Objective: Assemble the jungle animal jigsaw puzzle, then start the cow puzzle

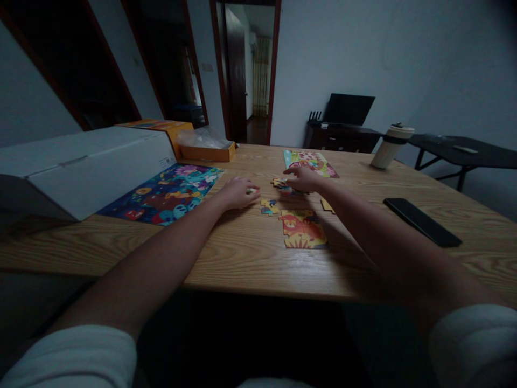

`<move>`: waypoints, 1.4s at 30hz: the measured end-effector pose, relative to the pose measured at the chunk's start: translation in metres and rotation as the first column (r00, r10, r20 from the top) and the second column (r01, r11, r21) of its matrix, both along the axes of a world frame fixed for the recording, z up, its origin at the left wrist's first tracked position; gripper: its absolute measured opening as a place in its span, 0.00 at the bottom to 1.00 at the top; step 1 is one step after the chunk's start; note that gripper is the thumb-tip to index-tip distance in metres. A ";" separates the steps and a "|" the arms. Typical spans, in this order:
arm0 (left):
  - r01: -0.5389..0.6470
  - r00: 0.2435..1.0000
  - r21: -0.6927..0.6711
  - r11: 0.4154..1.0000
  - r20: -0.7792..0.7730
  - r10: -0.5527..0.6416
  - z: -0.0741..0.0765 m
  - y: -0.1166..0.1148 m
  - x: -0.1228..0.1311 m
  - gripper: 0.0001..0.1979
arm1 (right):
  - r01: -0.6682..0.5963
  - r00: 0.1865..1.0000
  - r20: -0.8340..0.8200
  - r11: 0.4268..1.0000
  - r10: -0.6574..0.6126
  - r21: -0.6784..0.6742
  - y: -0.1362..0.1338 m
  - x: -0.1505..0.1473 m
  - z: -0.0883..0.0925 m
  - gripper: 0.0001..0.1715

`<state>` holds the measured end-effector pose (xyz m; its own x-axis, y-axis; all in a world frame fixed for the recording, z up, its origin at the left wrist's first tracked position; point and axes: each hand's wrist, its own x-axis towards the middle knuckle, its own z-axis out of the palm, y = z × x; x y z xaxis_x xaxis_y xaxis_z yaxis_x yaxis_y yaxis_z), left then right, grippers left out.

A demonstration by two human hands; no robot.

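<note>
Puzzle pieces (278, 183) are partly covered by the right hand (302, 178); a white box (100, 167) is cut off at left.

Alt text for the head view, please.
A person's left hand holds a small piece while the right hand is over loose puzzle pieces on a wooden table. A joined lion section lies nearer the viewer; a white box sits left, a phone and bottle right.

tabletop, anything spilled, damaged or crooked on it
Nothing looks spilled or damaged around the puzzle pieces. The bottle seems to lean right, but the door frames slant too, so that is probably lens distortion.
</note>
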<state>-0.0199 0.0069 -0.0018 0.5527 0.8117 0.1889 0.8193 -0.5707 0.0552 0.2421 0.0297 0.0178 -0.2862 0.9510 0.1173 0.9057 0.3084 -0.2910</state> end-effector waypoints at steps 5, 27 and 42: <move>0.200 0.978 -0.210 0.957 -0.022 -0.209 0.007 -0.013 0.004 0.22 | -0.048 0.993 0.104 0.988 0.063 -0.147 0.025 -0.002 -0.005 0.32; 0.145 0.988 -0.350 0.926 0.109 -0.113 0.019 -0.023 0.004 0.28 | -0.444 0.896 -0.049 0.895 0.442 -0.043 -0.026 -0.019 -0.021 0.21; 0.199 0.979 -0.388 0.900 0.041 -0.199 0.018 -0.019 0.001 0.26 | -0.520 0.854 -0.015 0.854 0.520 0.000 -0.015 -0.029 -0.032 0.19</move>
